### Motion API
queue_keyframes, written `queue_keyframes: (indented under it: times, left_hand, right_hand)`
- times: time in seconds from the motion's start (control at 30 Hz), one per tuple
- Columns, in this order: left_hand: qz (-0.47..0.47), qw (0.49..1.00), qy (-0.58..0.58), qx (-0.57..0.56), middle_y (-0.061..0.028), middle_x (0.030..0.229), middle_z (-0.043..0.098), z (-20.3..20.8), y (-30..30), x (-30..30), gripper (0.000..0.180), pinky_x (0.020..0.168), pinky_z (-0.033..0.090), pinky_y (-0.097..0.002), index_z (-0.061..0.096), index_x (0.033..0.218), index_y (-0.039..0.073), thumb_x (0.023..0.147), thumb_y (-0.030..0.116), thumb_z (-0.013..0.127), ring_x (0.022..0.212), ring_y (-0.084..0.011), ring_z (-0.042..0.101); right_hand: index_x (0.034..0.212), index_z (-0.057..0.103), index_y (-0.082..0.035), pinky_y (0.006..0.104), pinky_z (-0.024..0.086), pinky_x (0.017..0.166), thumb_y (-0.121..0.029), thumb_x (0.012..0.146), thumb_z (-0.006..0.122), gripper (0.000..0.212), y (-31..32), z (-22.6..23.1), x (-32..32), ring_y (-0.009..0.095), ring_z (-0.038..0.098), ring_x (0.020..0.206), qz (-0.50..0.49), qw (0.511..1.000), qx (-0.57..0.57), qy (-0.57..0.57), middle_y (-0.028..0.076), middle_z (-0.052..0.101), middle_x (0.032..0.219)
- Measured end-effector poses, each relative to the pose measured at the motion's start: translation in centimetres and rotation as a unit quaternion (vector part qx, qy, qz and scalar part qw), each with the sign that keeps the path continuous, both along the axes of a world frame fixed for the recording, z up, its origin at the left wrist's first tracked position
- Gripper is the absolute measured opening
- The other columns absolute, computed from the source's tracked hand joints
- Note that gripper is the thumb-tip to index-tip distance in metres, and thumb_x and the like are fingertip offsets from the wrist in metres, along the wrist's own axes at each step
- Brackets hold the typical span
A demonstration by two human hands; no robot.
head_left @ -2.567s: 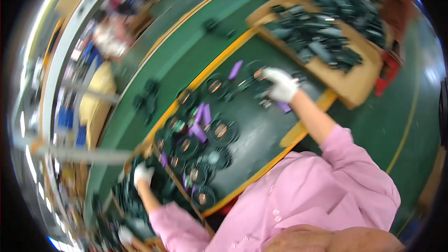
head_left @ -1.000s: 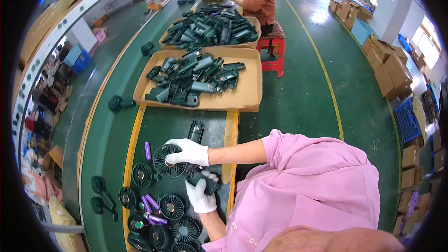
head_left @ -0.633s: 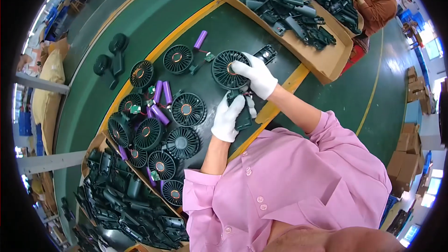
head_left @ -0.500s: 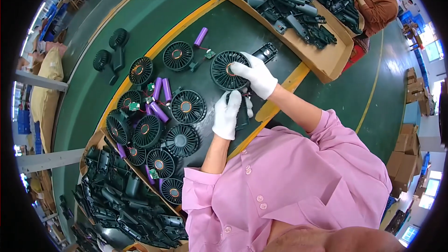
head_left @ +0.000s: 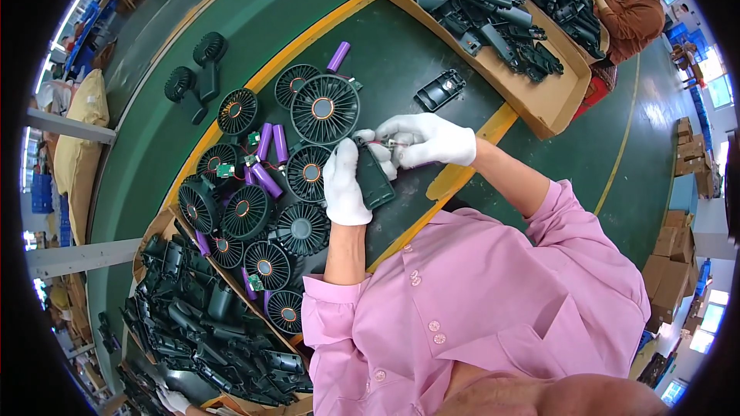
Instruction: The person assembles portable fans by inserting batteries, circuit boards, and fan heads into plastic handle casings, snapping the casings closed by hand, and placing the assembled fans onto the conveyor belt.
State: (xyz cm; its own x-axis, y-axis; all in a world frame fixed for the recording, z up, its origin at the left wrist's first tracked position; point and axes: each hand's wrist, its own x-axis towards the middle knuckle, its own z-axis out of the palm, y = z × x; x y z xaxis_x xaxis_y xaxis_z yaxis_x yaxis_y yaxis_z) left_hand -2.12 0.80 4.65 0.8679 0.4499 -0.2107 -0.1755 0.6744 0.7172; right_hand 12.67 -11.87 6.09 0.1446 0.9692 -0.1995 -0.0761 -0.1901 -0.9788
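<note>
- Our left hand [head_left: 346, 186] grasped the fan handle [head_left: 377, 185], with the fan head [head_left: 324, 109] over other fans [head_left: 308, 172] on the counter [head_left: 401, 62]
- Our right hand [head_left: 433, 140] had its fingertips by thin wires [head_left: 377, 142] beside the handle; whether they gripped any, we could not tell
- Steady support and slack wires seemed best to us
- The yellow edge [head_left: 416, 225] bounded our near side; room for moving opened between the fan head and the loose shell [head_left: 440, 91]

At the table [head_left: 389, 46], eleven fan heads [head_left: 245, 213], at least seven purple battery cells [head_left: 338, 57] and two unboxed casings [head_left: 440, 90] are being seen.
</note>
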Motion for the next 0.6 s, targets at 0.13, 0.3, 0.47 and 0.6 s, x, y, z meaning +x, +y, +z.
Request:
queue_keyframes:
  times: [0.13,0.3,0.47,0.6]
  left_hand:
    - [-0.03,0.995,-0.024,-0.096,-0.0099,0.082,0.062,-0.9,0.1,-0.1,0.041,0.055,0.054,-0.0301,0.055,0.112,-0.001,0.098,0.037,0.048,0.061,-0.0184,0.061]
    - [-0.003,0.999,0.021,-0.041,-0.0075,0.082,0.06,-0.2,-0.3,0.3,0.041,0.055,0.057,-0.0264,0.058,0.113,0.0,0.097,0.037,0.049,0.062,-0.0146,0.061]
    - [0.007,0.999,0.03,0.022,-0.0081,0.091,0.063,-0.8,-0.8,0.5,0.04,0.062,0.054,-0.0257,0.058,0.113,0.0,0.098,0.035,0.05,0.073,-0.0143,0.063]
    - [0.075,0.994,0.006,0.079,-0.0086,0.097,0.064,-1.5,-1.2,0.5,0.037,0.076,0.049,-0.0275,0.058,0.113,-0.001,0.098,0.032,0.05,0.083,-0.0145,0.061]
  right_hand:
    - [0.111,0.058,0.001,0.0263,0.047,0.07,-0.016,0.081,0.061,0.035,0.4,0.8,-1.0,0.013,0.06,0.071,-0.06,0.981,0.008,-0.185,0.006,0.061,0.075]
    - [0.098,0.063,-0.004,0.0345,0.047,0.06,-0.017,0.082,0.063,0.02,0.4,-1.2,-1.7,0.029,0.06,0.063,-0.148,0.815,0.142,-0.542,0.012,0.061,0.07]
    - [0.093,0.062,-0.007,0.0378,0.049,0.062,-0.02,0.088,0.059,0.015,0.1,-1.6,-1.9,0.031,0.063,0.067,-0.14,0.832,0.116,-0.525,0.013,0.062,0.07]
    - [0.095,0.061,-0.003,0.0375,0.05,0.067,-0.022,0.087,0.06,0.021,0.6,-1.3,-2.3,0.033,0.064,0.074,-0.149,0.928,0.064,-0.336,0.015,0.065,0.076]
